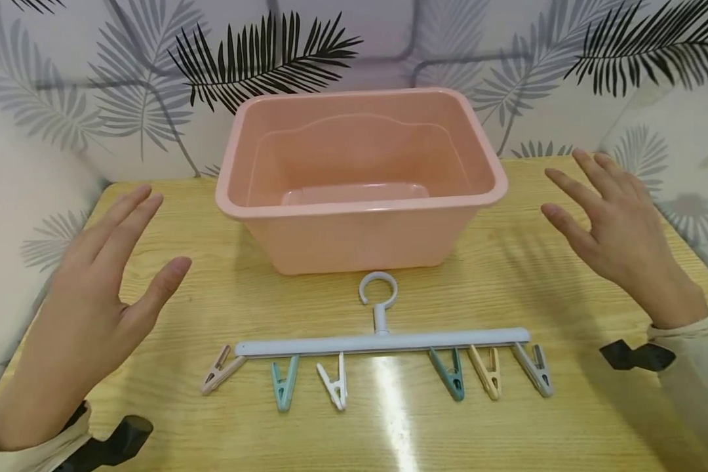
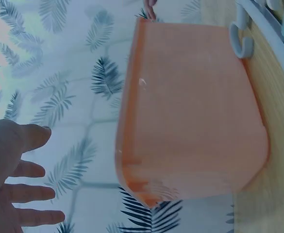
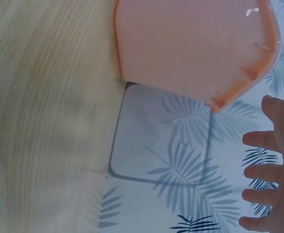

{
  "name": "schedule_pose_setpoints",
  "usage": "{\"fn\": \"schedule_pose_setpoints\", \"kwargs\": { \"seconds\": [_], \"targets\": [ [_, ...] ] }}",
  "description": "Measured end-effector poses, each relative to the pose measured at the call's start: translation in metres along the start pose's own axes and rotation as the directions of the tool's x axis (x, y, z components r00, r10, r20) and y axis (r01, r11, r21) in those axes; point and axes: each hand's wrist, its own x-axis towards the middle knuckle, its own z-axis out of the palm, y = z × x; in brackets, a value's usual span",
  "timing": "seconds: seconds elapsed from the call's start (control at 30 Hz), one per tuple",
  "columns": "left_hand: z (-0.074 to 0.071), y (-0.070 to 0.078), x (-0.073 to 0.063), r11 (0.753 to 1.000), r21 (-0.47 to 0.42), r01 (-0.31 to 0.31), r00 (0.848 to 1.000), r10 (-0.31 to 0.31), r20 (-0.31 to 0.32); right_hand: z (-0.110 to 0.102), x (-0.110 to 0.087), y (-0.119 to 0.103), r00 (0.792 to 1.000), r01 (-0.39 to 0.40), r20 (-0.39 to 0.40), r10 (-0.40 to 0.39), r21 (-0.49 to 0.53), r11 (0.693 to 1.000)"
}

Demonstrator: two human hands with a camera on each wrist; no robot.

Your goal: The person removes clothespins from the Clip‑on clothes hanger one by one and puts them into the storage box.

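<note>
My left hand is held over the left side of the table, fingers extended and thumb spread, holding nothing. On the other side my right hand hovers with its fingers apart, likewise holding nothing. Between them stands a pink plastic basin, upright with its inside visible and bare. In front of it lies a pale grey-blue clip hanger, its hook pointing at the basin. Several clothespins hang along its bar, among them a beige one, a white one, a dark teal one and a yellow one.
The light wooden table has a wall covering with a leaf pattern along its back edge and both sides. The basin stands close to that back edge. Black straps sit on both wrists.
</note>
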Motion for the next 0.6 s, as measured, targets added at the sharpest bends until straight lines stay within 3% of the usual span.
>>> {"fn": "schedule_pose_setpoints", "kwargs": {
  "seconds": [0.1, 0.17, 0.33, 0.53, 0.6],
  "targets": [
    [-0.007, 0.010, 0.004, 0.999, -0.009, -0.037, 0.998, 0.036, -0.057, -0.002, 0.003, -0.006, 0.998, 0.035, -0.062, -0.034, 0.026, 0.999],
    [-0.009, 0.009, 0.005, 0.999, -0.003, -0.054, 0.997, 0.054, -0.054, -0.004, 0.005, -0.010, 0.996, 0.046, -0.074, -0.044, 0.032, 0.998],
    [0.002, -0.008, 0.000, 0.999, -0.015, -0.037, 0.992, 0.039, 0.122, -0.003, 0.004, -0.014, 0.994, 0.088, -0.069, -0.086, 0.028, 0.996],
    [0.021, -0.019, -0.015, 0.998, -0.043, -0.041, 0.956, 0.051, 0.288, -0.002, -0.003, -0.024, 0.991, 0.117, -0.063, -0.114, 0.047, 0.992],
    [0.025, -0.018, -0.019, 0.999, -0.032, -0.012, 0.942, 0.022, 0.336, -0.001, -0.004, -0.030, 0.990, 0.130, -0.058, -0.127, 0.055, 0.990]
  ]
}}
